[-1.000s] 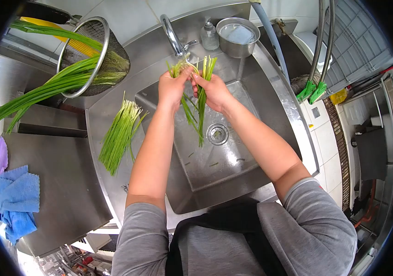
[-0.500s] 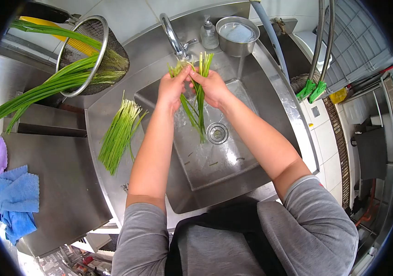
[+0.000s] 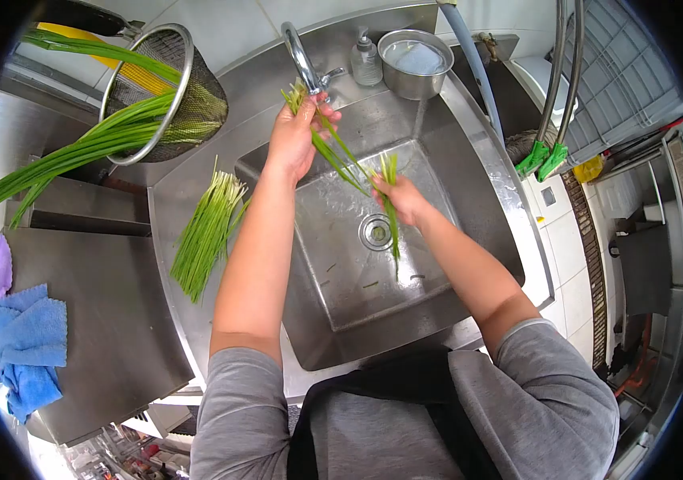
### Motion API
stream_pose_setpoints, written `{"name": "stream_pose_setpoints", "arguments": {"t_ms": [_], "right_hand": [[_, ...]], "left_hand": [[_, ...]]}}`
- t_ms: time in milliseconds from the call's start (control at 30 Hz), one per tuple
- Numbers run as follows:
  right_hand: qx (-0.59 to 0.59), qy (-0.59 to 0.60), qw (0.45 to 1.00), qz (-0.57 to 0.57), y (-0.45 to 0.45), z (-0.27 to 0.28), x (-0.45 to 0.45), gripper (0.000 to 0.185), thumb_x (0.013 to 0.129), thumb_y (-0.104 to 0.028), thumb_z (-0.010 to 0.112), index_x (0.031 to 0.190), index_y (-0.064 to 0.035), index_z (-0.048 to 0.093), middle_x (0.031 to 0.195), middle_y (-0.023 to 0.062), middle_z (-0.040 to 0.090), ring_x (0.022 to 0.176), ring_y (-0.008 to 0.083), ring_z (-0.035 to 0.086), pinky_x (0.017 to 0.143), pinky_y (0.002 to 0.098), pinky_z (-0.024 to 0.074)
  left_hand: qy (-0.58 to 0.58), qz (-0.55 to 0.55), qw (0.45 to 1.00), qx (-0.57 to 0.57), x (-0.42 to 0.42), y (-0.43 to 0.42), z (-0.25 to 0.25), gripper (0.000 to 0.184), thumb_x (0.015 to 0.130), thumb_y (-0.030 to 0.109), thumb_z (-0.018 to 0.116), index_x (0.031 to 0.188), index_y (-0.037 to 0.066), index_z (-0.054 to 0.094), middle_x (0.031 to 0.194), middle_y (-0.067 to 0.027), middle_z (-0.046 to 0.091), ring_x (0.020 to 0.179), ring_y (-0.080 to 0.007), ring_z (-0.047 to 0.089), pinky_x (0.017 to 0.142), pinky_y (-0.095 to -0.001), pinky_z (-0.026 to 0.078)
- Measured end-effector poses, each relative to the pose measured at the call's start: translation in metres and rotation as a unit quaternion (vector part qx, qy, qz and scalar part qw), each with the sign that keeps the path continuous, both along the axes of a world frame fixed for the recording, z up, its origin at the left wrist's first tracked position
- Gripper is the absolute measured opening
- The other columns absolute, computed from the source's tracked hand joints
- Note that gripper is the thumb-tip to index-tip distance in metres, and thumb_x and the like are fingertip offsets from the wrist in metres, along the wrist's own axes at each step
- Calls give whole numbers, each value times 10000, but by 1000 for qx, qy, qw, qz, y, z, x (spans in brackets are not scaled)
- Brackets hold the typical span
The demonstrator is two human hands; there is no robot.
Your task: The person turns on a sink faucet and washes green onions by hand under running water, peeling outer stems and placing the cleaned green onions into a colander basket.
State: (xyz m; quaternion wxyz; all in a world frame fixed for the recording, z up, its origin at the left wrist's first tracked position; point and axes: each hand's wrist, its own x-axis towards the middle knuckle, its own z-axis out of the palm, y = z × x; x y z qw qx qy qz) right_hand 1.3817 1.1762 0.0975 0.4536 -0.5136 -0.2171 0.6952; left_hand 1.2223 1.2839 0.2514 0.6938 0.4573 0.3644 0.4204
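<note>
Under the tap (image 3: 300, 58) my left hand (image 3: 293, 136) is closed around a small bunch of green chives (image 3: 338, 162), their pale ends up by the spout. Lower down and to the right, my right hand (image 3: 402, 199) pinches another few chives (image 3: 393, 228) that hang over the drain (image 3: 376, 232). A strand seems to stretch between the two hands. Both hands are over the wet steel sink (image 3: 341, 300). Left of the basin, a larger pile of chives (image 3: 207, 234) lies on the sink's ledge, white ends pointing away from me.
A mesh strainer (image 3: 207, 80) with long green stalks (image 3: 77, 164) stands at the upper left. Behind the basin are a soap bottle (image 3: 365, 62) and a metal pot (image 3: 416, 84). A blue cloth (image 3: 29, 336) lies on the left counter. Hoses (image 3: 556, 88) hang at the right.
My hands have moved apart. The right has come down and to the right with some chives, while the left has stayed near the tap with the others.
</note>
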Motion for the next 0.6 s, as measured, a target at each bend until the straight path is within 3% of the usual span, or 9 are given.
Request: {"name": "stream_pose_setpoints", "arguments": {"t_ms": [100,167,233,267,333,433,600], "right_hand": [[-54,-143,988,-8,-27,-82,31,190,882,-258,588,877,-72,552,682,-4,521,549,84,442,470,242,341],[-65,-194,977,-65,-34,-75,49,186,885,-251,580,857,-68,560,657,-8,512,540,81,434,470,242,335],[-77,-242,959,-123,-29,-66,56,187,888,-243,573,837,-64,568,632,-11,502,530,78,427,471,241,329],[-34,-183,973,-138,-14,-59,56,195,879,-243,581,897,-49,585,669,-1,516,550,79,433,485,242,346],[51,-108,982,-144,13,-20,43,227,872,-240,585,964,-34,605,704,1,527,579,78,445,507,235,369],[129,-20,986,-100,39,79,-1,203,877,-213,577,976,-38,609,723,-13,536,615,76,471,533,224,386],[207,22,975,-82,57,115,-35,149,894,-136,545,992,-39,603,739,-4,574,610,82,499,528,225,394]], "left_hand": [[-59,-7,998,-4,4,-2,-4,259,931,304,499,1056,78,501,784,8,489,757,-135,515,765,-318,451],[-76,1,997,-10,5,-2,-6,252,935,301,494,1051,78,502,745,18,447,704,-119,483,723,-291,446],[-54,-2,999,0,4,-4,-10,267,937,275,500,1049,36,540,706,41,413,627,-85,405,607,-224,365],[-55,-4,998,-1,4,-4,-14,267,937,275,500,1049,36,540,706,41,413,627,-85,405,607,-224,365],[94,-16,995,23,5,-6,-21,256,921,261,533,1033,35,577,677,58,383,608,-62,369,568,-238,338],[85,9,996,-2,8,-10,-34,237,911,220,549,1041,26,595,770,50,498,602,-52,342,541,-195,307],[64,47,997,25,14,-22,-18,199,907,201,551,998,31,601,773,10,565,590,-57,424,531,-208,337]]}}
